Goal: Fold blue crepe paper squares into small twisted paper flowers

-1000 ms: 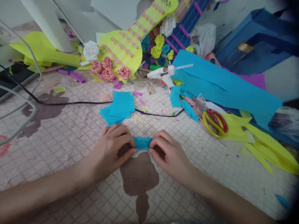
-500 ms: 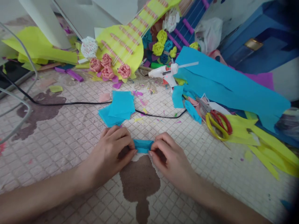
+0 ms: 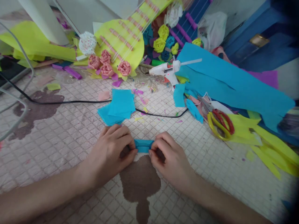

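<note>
Clock: centred on the blue strip, 12 = top of view
Blue strip: folded crepe-like paper, creased lengthwise, lying crosswise between my hands, just above the brown patch of the tablecloth
Left hand: at 9, narrow pinch, thumb and fingertips closed on the strip's left end
Right hand: between 3 and 4, same narrow pinch on the right end
Blue squares: loose overlapping stack at 11, near left fingers, black cable showing on both sides of it
Glue gun: white, between 12 and 1, on its side, small red light showing
Scissors: between 2 and 3, yellow and red handles, beside the yellow scraps
Big blue sheet: at 2, well apart from my hands
Yellow guitar shape: just short of 12, string-like lines and pink bars across it
Pink paper roses: around 11, on the guitar's lower part
</note>
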